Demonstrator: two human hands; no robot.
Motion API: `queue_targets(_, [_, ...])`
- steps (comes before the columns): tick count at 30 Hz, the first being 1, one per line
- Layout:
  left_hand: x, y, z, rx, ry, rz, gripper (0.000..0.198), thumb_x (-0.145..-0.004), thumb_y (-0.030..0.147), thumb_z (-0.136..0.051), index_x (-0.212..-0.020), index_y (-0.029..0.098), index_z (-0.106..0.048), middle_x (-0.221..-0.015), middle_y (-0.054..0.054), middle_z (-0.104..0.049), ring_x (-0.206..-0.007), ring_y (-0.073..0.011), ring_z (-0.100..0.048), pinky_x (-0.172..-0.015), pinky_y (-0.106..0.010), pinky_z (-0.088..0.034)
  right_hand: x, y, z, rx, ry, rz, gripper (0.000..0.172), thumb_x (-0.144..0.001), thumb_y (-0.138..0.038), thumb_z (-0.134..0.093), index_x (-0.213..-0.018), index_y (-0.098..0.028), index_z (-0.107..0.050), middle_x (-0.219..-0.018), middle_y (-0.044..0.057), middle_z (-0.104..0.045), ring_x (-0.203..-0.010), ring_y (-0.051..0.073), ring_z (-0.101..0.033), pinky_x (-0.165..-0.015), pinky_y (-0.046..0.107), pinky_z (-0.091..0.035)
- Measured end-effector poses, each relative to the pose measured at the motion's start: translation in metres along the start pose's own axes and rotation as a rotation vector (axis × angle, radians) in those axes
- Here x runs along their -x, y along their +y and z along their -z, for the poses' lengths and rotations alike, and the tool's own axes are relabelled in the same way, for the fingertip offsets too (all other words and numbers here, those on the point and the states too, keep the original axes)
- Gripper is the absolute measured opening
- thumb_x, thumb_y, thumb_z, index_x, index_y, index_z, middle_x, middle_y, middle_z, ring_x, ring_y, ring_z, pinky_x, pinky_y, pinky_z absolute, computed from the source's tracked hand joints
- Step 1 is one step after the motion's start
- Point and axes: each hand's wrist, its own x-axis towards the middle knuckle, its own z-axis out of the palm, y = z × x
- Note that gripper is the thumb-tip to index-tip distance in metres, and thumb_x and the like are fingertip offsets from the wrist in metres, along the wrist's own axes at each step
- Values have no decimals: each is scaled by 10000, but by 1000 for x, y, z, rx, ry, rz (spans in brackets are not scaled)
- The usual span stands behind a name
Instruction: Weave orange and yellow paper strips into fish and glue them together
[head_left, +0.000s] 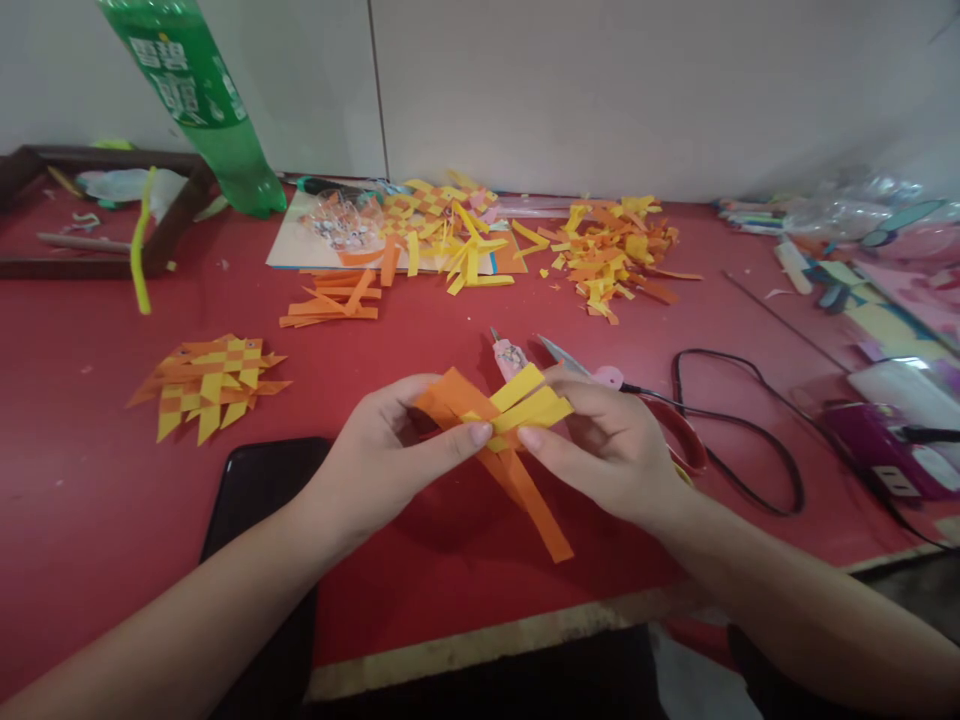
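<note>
Orange and yellow paper strips (534, 492), crossed over each other, are pinched between my two hands above the red table. My left hand (397, 450) grips the orange strips on the left side, its thumb lying on the crossing. On the right, my right hand (611, 450) pinches the yellow strips, with its thumb close to the other thumb. Two orange ends hang down between the hands. A finished-looking woven paper fish (214, 382) in orange and yellow lies to the left. Behind my hands rest a pink-handled pointed tool (510, 357) and red-handled scissors (679, 435), partly hidden by my right hand.
A black phone (262, 490) lies under my left forearm. Piles of orange strips (337, 298) and paper scraps (615, 250) sit farther back. A green bottle (217, 110) stands beside a dark frame (82, 265). A black cable (750, 400) and purple device (885, 450) are at right.
</note>
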Motion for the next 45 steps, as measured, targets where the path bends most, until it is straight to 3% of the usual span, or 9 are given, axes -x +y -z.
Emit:
queue_targets(14, [3,1,1,-68,37,-80,187,-757,199,-820,-850,215,-658,-766,40,-707,-676,-94,-669,-651,-193,-562,2,-2,-1,42,-58,13,60,-857,-230,-685,-917,-224,-684,-830,-4,-734,-737,152,-678,-697,292,-565])
queue_targets(19, [11,1,4,-304,66,-359,237,-763,131,-795,-911,256,-658,-823,23,-748,-740,-129,-713,-704,-238,-580,-2,-4,1,128,-44,171,63,-854,-173,-659,-868,-231,-676,-746,-8,-704,-699,145,-654,-681,310,-561])
queue_targets(23, [16,5,8,-591,-84,-664,221,-813,115,-719,-926,304,-729,-864,-15,-789,-780,-198,-727,-810,-382,-583,1,2,6,339,-3,448,142,-843,-187,-685,-961,-265,-683,-846,18,-753,-802,198,-685,-766,400,-558])
queue_targets(25, [17,7,9,-663,-131,-725,173,-813,170,-729,-877,329,-755,-880,-20,-796,-757,-218,-725,-806,-413,-585,5,5,10,421,35,529,131,-882,-211,-647,-972,-296,-689,-871,12,-763,-846,217,-689,-756,417,-548])
queue_targets(29, [17,11,9,-725,-34,-785,90,-802,242,-769,-768,324,-772,-965,-49,-766,-781,-205,-704,-736,-354,-586,9,6,15,562,74,617,144,-924,-229,-592,-960,-318,-699,-892,0,-775,-888,228,-689,-733,423,-530])
queue_targets(31, [16,9,9,-741,-16,-827,73,-802,231,-777,-784,301,-767,-985,-60,-742,-816,-197,-698,-739,-331,-581,8,4,16,612,75,626,144,-922,-221,-604,-943,-333,-693,-894,-13,-778,-868,217,-693,-720,410,-528])
queue_targets(36, [9,2,11,-711,-133,-991,169,-820,124,-733,-946,228,-690,-921,-70,-749,-842,-202,-709,-824,-366,-584,6,3,15,640,106,677,162,-910,-142,-616,-919,-286,-689,-881,-14,-774,-868,186,-682,-729,369,-529])
queue_targets(40, [8,-2,10,-760,-157,-972,259,-850,67,-672,-1056,223,-660,-880,-54,-768,-816,-186,-719,-832,-345,-587,4,5,12,584,53,665,139,-880,-122,-643,-958,-221,-701,-846,15,-762,-830,192,-666,-727,371,-526])
queue_targets(45, [13,-2,4,-766,109,-676,135,-848,176,-723,-949,250,-673,-869,-5,-775,-755,-157,-724,-726,-256,-582,-1,1,8,435,47,448,50,-857,-163,-690,-872,-209,-677,-734,4,-704,-686,139,-631,-670,315,-529])
